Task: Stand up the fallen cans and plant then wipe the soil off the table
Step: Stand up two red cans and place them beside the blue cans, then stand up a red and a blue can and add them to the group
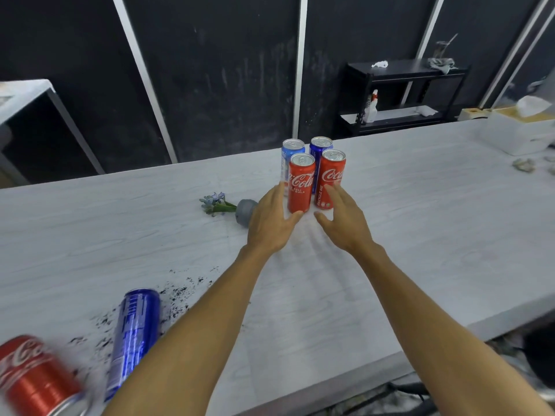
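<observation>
Fallen red can (33,376): on its side and blurred, far to the near-left of the standing cans (301,181).
Fallen blue can (135,340): also on its side, near-left of the standing cans, a little closer to them.
Soil (177,292): dark crumbs scattered on the table (420,220) near-left of the standing cans, partly hidden by the left forearm.
Standing cans: four upright in a tight cluster, two red in front and two blue behind.
Plant (217,204): lying just left of the standing cans, with its grey pot (244,210) toward them and partly covered by the left hand.
Left hand (270,223): fingers straight, holding nothing, at the cluster's left flank. Whether it touches a can cannot be told.
Right hand (345,223): likewise spread and empty, covering the lower part of the right red can.
Tissue box (522,130): white, well to the right of the standing cans.
Shelf (402,94): black, behind the standing cans, beyond the table.
</observation>
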The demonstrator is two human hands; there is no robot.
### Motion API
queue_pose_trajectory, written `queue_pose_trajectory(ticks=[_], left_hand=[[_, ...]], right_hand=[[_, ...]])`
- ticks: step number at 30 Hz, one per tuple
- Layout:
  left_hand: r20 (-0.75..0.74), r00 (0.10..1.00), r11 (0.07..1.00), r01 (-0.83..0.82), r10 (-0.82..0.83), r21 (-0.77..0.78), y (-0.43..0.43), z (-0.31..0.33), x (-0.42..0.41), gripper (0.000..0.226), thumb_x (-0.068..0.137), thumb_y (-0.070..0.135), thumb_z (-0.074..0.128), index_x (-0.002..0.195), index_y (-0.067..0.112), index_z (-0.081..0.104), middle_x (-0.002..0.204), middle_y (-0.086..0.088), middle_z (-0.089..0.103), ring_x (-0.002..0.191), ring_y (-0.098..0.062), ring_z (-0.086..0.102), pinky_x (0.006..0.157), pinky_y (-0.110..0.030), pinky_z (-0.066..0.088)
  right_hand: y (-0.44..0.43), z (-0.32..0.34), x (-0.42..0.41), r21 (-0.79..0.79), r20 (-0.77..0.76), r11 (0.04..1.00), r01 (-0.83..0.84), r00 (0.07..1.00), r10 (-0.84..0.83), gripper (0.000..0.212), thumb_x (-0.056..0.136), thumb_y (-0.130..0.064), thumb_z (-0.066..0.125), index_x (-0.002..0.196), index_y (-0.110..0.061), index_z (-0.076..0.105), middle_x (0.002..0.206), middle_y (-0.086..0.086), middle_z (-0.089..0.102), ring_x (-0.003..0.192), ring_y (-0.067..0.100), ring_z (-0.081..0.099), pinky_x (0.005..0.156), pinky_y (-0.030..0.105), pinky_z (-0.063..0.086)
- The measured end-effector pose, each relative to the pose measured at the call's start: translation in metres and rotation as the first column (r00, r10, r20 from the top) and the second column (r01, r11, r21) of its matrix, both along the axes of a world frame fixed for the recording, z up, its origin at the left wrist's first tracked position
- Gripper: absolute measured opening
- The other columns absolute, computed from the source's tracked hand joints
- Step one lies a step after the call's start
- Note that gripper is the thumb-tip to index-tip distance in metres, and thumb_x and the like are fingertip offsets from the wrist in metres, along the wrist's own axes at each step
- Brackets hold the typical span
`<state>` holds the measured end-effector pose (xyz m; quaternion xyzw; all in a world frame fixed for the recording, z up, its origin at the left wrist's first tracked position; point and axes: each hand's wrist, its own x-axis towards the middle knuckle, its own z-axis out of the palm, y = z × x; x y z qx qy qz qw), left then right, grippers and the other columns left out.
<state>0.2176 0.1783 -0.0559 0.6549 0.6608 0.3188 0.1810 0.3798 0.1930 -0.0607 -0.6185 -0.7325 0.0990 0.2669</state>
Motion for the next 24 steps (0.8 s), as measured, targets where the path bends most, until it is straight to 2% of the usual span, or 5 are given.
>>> queue_pose_trajectory(ticks=[3, 8, 14, 24], left_hand=[[-0.139, 0.99, 1.0, -0.025, 0.022, -0.016, -0.018, 0.003, -0.015, 0.078, 0.093, 0.051, 0.051, 0.154, 0.021, 0.013, 0.16, -0.002, 0.02, 0.146, -0.022, 0.022, 0.113, -0.039, 0.029], [-0.337, 0.941, 0.999, -0.005, -0.012, -0.048, -0.046, 0.008, -0.045, 0.073, 0.096, 0.053, 0.044, 0.154, 0.021, 0.012, 0.161, -0.003, 0.016, 0.148, -0.024, 0.012, 0.118, -0.046, 0.017], [-0.448, 0.893, 0.991, -0.008, -0.052, -0.133, -0.097, 0.013, -0.1, 0.068, 0.099, 0.054, 0.032, 0.154, 0.023, 0.009, 0.163, -0.003, 0.005, 0.149, -0.024, 0.004, 0.119, -0.05, 0.003], [-0.59, 0.807, 0.969, -0.166, 0.028, -0.181, -0.186, 0.015, -0.205, 0.069, 0.099, 0.057, 0.026, 0.155, 0.024, 0.004, 0.163, -0.005, 0.0, 0.149, -0.026, -0.004, 0.118, -0.053, -0.003]], right_hand=[[-0.017, 0.001, -0.015, -0.024, 0.158, 1.0, -0.013, 0.987, 0.017, 0.066, 0.093, -0.045, 0.053, 0.149, -0.022, 0.026, 0.158, 0.003, 0.022, 0.143, 0.024, 0.025, 0.113, 0.045, 0.03], [-0.047, 0.007, -0.05, -0.097, 0.267, 0.994, -0.053, 0.961, 0.077, 0.066, 0.094, -0.05, 0.048, 0.149, -0.025, 0.023, 0.16, 0.004, 0.015, 0.146, 0.027, 0.016, 0.114, 0.052, 0.025], [-0.084, 0.013, -0.096, -0.113, 0.322, 0.983, -0.146, 0.93, 0.176, 0.065, 0.096, -0.05, 0.042, 0.15, -0.023, 0.02, 0.16, 0.006, 0.013, 0.147, 0.027, 0.01, 0.113, 0.053, 0.022], [-0.142, 0.015, -0.196, -0.16, 0.324, 0.936, -0.312, 0.88, 0.348, 0.064, 0.097, -0.054, 0.035, 0.15, -0.023, 0.019, 0.159, 0.007, 0.014, 0.147, 0.027, 0.009, 0.114, 0.053, 0.018]])
